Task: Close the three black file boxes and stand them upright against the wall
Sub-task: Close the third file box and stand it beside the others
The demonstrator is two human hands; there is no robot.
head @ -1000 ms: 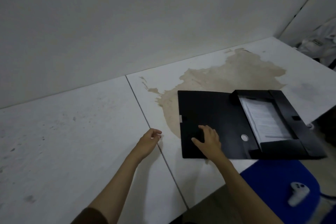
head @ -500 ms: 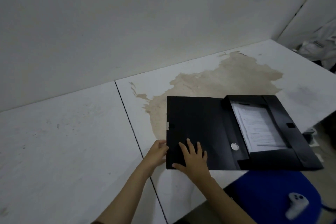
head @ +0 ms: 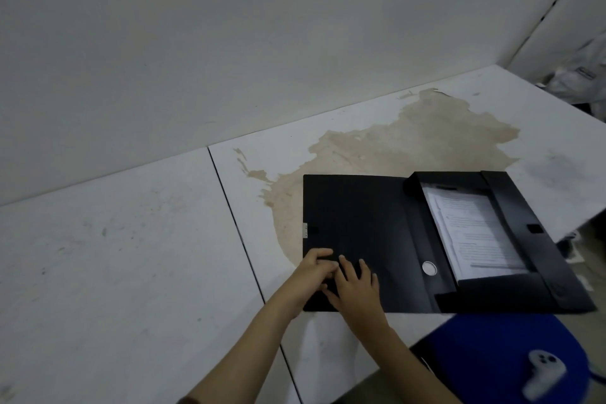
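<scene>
Black file box (head: 426,239) sits open and flat on the white table (head: 114,256), right of centre in the frame, its near edge close to the table's front edge. Lid panel (head: 354,233) is folded out to the left and lies flat; the tray side is to the right with a stack of printed paper (head: 475,233) inside, and the narrow closing flap (head: 537,239) is splayed out at far right. A round silver finger ring (head: 429,268) shows on the spine between lid and tray. Small pale latch tab (head: 305,229) is on the lid's left edge. Your left hand (head: 314,272) is curled over the lid's lower left edge, thumb on top, fingers bent around the rim; looks like a grip on the lid, but you can't see the underside, so whether it is lifted is unclear. Your right hand (head: 354,285) lies palm down on the lid just beside the left one, fingers spread and flat, holding nothing. Both hands touch near the lid's lower left corner. Large tan stain (head: 410,141) covers the table behind the box, running up to the wall (head: 229,43). A seam (head: 236,223) between table panels runs just left of the box. Lower right: blue chair seat (head: 492,354) with a white controller (head: 542,371) on it. Only one box visible.
</scene>
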